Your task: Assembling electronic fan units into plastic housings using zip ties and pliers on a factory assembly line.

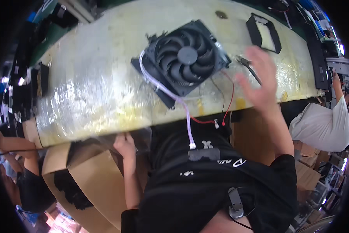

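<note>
A black computer fan [187, 56] in a square black frame lies on the wrapped table, blades facing up. White-lilac cable [170, 94] runs from its left side over the table edge, its white plug [192, 146] hanging in front of my shirt. Thin red and black wires [232, 101] also trail off the fan's right side. My right hand [261, 79], blurred, hovers right of the fan with fingers apart and nothing in it. Beneath it lies a dark, slim tool [250, 69], partly hidden. Below the table's front edge, my left hand [124, 146] is closed on clear plastic film [142, 139].
An open black rectangular frame [263, 33] sits at the table's back right. Plastic film covers the pale tabletop [93, 66]. An open cardboard box [95, 174] stands lower left, below the table edge. Other people are at both sides: a white sleeve [322, 126] right, a bare arm [17, 143] left.
</note>
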Demonstrator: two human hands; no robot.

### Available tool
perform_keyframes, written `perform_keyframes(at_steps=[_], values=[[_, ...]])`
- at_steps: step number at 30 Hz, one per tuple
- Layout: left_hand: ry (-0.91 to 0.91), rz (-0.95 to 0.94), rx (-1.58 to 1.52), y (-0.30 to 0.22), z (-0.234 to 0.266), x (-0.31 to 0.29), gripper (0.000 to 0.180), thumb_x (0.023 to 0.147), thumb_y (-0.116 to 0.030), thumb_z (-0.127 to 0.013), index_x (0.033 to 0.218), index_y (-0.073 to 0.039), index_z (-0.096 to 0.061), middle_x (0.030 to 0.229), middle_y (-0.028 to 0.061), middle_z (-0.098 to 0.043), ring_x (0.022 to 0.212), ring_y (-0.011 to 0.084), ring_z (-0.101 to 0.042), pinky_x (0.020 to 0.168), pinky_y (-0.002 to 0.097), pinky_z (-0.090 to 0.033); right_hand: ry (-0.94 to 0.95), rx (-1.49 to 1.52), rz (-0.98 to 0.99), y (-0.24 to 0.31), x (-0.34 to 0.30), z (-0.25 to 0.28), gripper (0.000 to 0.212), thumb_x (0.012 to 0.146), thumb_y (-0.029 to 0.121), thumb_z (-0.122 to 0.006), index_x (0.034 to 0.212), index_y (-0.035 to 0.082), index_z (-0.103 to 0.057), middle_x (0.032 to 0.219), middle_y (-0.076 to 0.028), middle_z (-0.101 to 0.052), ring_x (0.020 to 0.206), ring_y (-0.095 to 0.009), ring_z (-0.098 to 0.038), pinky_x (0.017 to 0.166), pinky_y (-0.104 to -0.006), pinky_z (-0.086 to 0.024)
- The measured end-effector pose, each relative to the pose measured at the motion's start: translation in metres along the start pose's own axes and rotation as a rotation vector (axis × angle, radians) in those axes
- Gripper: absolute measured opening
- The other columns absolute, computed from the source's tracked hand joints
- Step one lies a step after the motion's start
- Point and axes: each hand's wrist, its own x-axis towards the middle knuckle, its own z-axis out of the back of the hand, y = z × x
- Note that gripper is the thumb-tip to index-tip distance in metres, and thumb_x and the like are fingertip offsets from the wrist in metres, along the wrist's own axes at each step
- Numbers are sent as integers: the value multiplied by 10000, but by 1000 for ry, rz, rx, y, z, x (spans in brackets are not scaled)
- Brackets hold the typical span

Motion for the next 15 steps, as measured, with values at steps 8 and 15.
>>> perform_keyframes(at_steps=[8,15], values=[[1000,4,257,-79,51,60,415,881,-335,-618,1196,-66,-649,1143,222,-657,1066,402,-618,930,461,-479,7,61,494,51,47,-85,444,832,173,-542,1261,76,-597,1313,-203,-586,1233,-342,-563,1052,-477,-421],[377,-199,-755,-310,115,286,266,905,-245,-695,926,21,-696,833,57,-685,803,174,-665,793,295,-512,184,299,400,-40,75,-20,625,663,259,-781,1219,25,-616,1271,-191,-623,1198,-319,-609,984,-417,-517]])
